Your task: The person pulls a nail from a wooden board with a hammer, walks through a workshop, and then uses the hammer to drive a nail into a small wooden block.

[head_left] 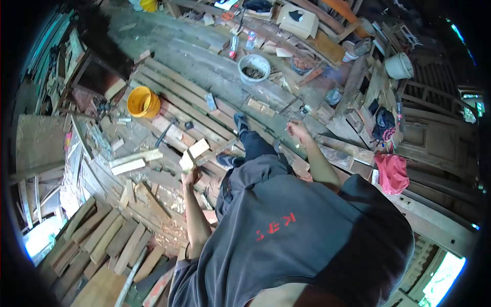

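My left hand (189, 178) is closed around the lower end of a short, pale wooden block (187, 160), left of my body. The block's far end is close to another light piece of wood (198, 148); whether they are joined I cannot tell. My right hand (295, 129) is raised over the floor to the right, its fingers curled together. Anything between those fingers is too small to name. A hammer-like tool with a dark handle (164, 134) lies on the planks beyond my left hand, and two pale wood strips (135, 160) lie left of it.
Long planks (179, 105) run across the floor by my feet. A yellow bucket (143, 102) stands at the left, a pale basin (253, 69) farther ahead. Stacked wood pieces (107, 235) fill the lower left. A red cloth or bag (392, 173) hangs at the right.
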Demonstrator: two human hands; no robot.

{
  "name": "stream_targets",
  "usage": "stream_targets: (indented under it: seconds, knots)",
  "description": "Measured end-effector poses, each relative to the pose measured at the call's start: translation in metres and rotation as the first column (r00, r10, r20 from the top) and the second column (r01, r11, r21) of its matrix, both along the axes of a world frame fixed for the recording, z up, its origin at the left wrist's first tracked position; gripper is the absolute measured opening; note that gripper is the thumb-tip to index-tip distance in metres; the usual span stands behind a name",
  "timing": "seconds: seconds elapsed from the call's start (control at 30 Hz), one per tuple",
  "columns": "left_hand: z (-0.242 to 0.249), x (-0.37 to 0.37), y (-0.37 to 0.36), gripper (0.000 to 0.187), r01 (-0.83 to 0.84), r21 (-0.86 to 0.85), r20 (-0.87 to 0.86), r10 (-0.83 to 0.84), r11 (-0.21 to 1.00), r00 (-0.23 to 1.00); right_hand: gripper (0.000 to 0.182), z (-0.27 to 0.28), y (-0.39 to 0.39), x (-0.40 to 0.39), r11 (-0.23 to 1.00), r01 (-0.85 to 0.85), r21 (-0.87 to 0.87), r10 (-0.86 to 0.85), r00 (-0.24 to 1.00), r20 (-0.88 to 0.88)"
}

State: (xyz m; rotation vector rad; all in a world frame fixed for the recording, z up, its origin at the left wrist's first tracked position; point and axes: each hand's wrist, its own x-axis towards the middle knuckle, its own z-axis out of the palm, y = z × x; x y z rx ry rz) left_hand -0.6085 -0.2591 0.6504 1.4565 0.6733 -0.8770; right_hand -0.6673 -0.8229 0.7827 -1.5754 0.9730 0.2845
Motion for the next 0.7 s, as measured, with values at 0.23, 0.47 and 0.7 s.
stream_targets:
  seconds: [0.23, 0.47, 0.7]
  knots:
    - [0.060, -0.015, -0.032, 0.013, -0.034, 0.074, 0.142, 0.023, 0.997, 0.990, 0.018, -0.032, -0.004, -0.040, 0.985, 0.101, 0.138, -0.080, 0.985, -0.151]
    - [0.042, -0.036, -0.010, 0.037, 0.153, -0.025, -0.120, -0.155, 0.988, 0.981, 0.024, -0.055, -0.012, -0.072, 0.976, 0.153, 0.156, -0.117, 0.968, -0.222]
    - [0.065, -0.036, -0.015, 0.013, -0.096, 0.075, -0.049, 0.100, 0.993, 0.994, 0.017, -0.045, -0.008, -0.070, 0.972, 0.169, 0.161, -0.123, 0.956, -0.266]
